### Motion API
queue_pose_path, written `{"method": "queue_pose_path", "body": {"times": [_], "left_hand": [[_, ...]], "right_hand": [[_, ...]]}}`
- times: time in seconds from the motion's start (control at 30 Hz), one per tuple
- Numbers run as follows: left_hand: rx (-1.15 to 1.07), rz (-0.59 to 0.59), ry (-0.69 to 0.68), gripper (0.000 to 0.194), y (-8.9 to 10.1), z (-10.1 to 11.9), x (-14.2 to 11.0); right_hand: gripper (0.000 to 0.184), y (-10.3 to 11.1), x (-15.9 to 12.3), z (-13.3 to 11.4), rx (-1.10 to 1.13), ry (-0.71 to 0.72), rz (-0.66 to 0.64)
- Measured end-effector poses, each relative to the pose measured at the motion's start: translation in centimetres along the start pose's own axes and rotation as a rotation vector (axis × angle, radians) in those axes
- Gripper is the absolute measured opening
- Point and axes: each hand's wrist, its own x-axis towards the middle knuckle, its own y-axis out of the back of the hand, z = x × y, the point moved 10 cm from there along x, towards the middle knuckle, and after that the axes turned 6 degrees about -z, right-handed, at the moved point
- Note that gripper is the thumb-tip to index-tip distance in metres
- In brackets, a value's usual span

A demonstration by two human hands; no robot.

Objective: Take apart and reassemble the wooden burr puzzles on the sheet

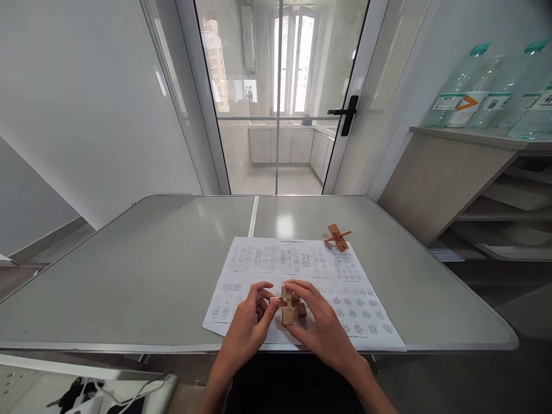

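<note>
Near the front edge of the table, a wooden interlocking puzzle (288, 315) of pale and darker blocks is held between my two hands over the printed sheet (267, 261). My left hand (252, 316) pinches a light stick at the puzzle's left side between thumb and fingers. From the right, my right hand (317, 319) grips the block body, fingers over its top and thumb below. Part of the puzzle is hidden by my fingers. A second wooden puzzle piece (337, 237), flat slats crossed by a thin stick, rests at the sheet's far right corner.
The grey folding table (150, 276) has a seam down its middle. Behind it stands a glass door with a black handle (348, 115). At right, a wooden shelf (457, 172) carries several clear bottles (470, 92). Cables (125, 397) lie at lower left.
</note>
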Motion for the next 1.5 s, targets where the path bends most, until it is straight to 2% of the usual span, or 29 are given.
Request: {"method": "queue_pose_path", "body": {"times": [0.3,0.57,1.07,1.5], "left_hand": [[-0.004,0.008,-0.009,0.037,0.1,0.3,-0.1],[-0.005,0.026,-0.029,0.037,0.1,0.0,-0.1],[-0.002,-0.020,-0.005,0.042,-0.3,0.1,-0.2],[-0.014,0.012,-0.016,0.039,0.0,0.3,-0.3]], "right_hand": [[0.069,-0.3,0.1,0.2,-0.019,-0.006,-0.011],[0.070,-0.2,0.2,-0.4,-0.080,0.047,0.016],[0.063,-0.8,-0.1,-0.6,-0.043,0.056,-0.018],[0.059,-0.7,-0.1,-1.5,-0.139,0.127,-0.009]]}}
